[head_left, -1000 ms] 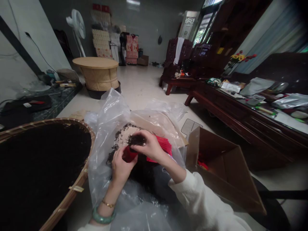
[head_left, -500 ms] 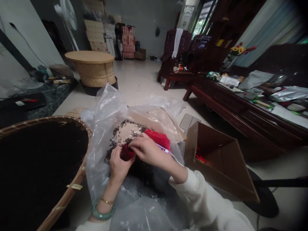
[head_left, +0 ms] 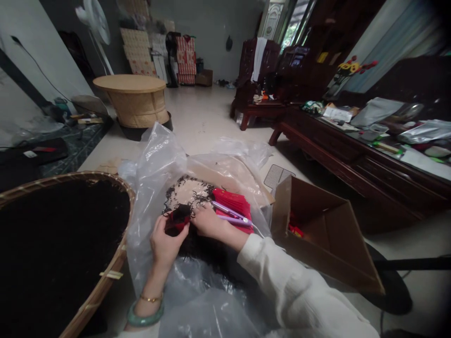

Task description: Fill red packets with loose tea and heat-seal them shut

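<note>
My left hand [head_left: 165,243] grips a small red packet [head_left: 181,226], thumb on one side and fingers on the other, its mouth spread and dark inside. Beside the packet's right edge is my right hand [head_left: 209,222], its fingers curled together; what they hold, if anything, is hidden. Dark, twisted dried leaves [head_left: 170,195] lie scattered and heaped around both hands on a clear plastic sheet [head_left: 155,155]. Right of my right hand, a purple clamp-like tool [head_left: 234,219] with a white cord rests on a fanned stack of red packets [head_left: 232,199].
A wide woven basket [head_left: 129,206] full of dark material stands at the left. On the right is an open cardboard box [head_left: 317,230] with red packets inside. Farther off are a round wicker table [head_left: 130,84] and a long dark wood table [head_left: 327,145] covered with items.
My right hand has moved down and slightly right, off the packet's mouth, and the purple tool shows more fully. My left hand has shifted slightly left with the red packet.
</note>
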A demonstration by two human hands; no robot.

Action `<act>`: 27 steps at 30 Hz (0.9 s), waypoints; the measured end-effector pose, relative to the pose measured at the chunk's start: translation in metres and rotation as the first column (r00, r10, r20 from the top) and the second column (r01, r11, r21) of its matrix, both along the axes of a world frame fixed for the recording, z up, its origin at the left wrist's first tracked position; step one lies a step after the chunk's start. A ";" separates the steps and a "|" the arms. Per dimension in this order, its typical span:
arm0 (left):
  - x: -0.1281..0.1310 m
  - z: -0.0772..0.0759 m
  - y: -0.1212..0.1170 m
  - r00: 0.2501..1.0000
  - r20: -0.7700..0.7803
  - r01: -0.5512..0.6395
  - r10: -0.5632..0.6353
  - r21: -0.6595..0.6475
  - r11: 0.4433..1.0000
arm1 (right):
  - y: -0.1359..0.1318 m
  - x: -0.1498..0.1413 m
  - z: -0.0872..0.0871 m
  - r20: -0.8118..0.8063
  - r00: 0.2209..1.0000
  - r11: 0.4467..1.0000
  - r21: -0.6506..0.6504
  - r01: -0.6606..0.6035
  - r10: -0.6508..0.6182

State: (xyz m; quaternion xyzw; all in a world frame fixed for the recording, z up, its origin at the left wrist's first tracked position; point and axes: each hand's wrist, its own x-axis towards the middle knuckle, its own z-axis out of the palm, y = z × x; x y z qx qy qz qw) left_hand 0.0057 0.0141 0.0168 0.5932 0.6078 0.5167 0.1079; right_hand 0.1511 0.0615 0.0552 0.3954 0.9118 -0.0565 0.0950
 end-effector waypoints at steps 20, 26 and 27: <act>0.014 0.005 0.002 0.999 -0.041 -0.018 0.018 0.002 1.000 | -0.007 0.027 0.101 -0.718 0.686 0.992 -0.116 0.043 -0.114; 0.013 0.002 0.001 1.000 -0.004 -0.020 0.020 -0.009 1.000 | -0.019 0.030 0.097 -0.759 0.638 0.990 -0.136 0.039 -0.129; 0.012 0.001 0.000 1.000 -0.002 -0.024 0.024 -0.014 1.000 | -0.022 0.031 0.096 -0.749 0.654 0.994 -0.105 0.040 -0.105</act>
